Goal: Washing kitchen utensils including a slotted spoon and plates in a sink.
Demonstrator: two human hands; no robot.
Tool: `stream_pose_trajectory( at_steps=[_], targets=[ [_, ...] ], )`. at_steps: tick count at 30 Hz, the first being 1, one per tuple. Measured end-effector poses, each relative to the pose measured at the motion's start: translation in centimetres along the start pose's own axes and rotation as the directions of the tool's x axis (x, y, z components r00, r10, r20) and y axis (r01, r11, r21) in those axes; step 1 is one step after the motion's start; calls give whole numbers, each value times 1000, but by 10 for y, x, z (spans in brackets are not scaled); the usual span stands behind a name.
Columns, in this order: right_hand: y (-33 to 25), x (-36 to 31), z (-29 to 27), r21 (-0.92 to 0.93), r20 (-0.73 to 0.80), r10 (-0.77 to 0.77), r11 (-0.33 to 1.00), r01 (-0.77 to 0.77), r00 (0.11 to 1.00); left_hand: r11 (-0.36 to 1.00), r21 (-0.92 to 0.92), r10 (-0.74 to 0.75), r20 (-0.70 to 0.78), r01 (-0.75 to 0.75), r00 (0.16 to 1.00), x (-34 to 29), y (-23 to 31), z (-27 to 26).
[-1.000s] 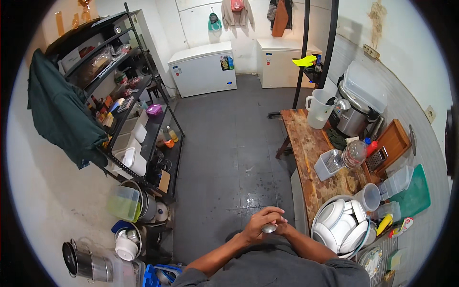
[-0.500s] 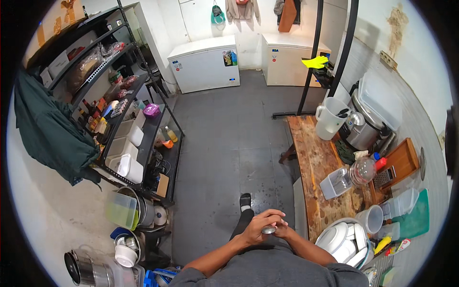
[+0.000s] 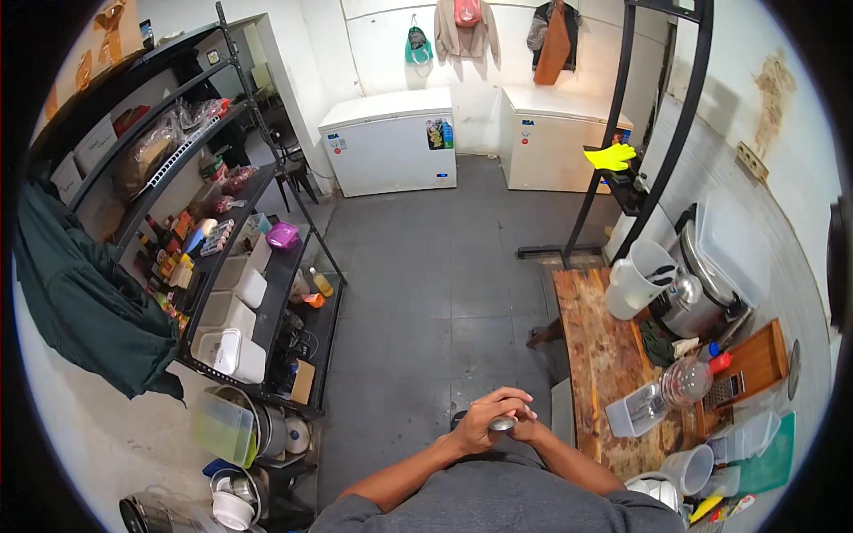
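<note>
In front of my body, my left hand and my right hand are clasped together, fingers closed over one another. A shiny metal piece with a rounded end pokes out between them, facing me. Its other end is hidden inside the hands, so its kind cannot be made out. How the grip is shared between the hands is partly covered by the left fingers.
At the right stands a worn wooden table with a white pitcher, a steel pot and clear containers. Black shelving lines the left. Two chest freezers are against the far wall; grey tiled floor lies between.
The view has tilted up and moved slightly, so the room sits lower in the picture and my forward foot is mostly hidden. My hands stay clasped round the metal piece.
</note>
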State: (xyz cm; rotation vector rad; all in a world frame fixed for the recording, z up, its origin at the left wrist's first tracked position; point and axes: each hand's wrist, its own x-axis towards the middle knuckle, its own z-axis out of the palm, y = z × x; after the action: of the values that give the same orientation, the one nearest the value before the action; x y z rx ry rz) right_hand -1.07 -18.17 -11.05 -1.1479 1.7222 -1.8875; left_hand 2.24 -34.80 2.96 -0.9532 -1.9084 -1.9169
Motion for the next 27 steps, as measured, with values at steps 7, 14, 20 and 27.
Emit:
stream_pose_trajectory(
  at_steps=[7, 14, 20, 27],
  targets=[
    [27, 57, -6, -2, 8, -5, 1000, 5, 1000, 999, 38, 29, -20, -28, 999, 22, -37, -45],
    [31, 89, -18, -14, -32, 16, 1000, -16, 999, 1000, -12, -21, -42, 21, 999, 46, -55, -60],
    [29, 112, -34, -1, -33, 44, 999, -44, 998, 1000, 25, -17, -56, 18, 998, 60, -70, -61],
    [31, 113, -60, -1, -17, 38, 999, -38, 999, 1000, 6, -10, -101, 11, 995, 73, -88, -58]
  ],
)
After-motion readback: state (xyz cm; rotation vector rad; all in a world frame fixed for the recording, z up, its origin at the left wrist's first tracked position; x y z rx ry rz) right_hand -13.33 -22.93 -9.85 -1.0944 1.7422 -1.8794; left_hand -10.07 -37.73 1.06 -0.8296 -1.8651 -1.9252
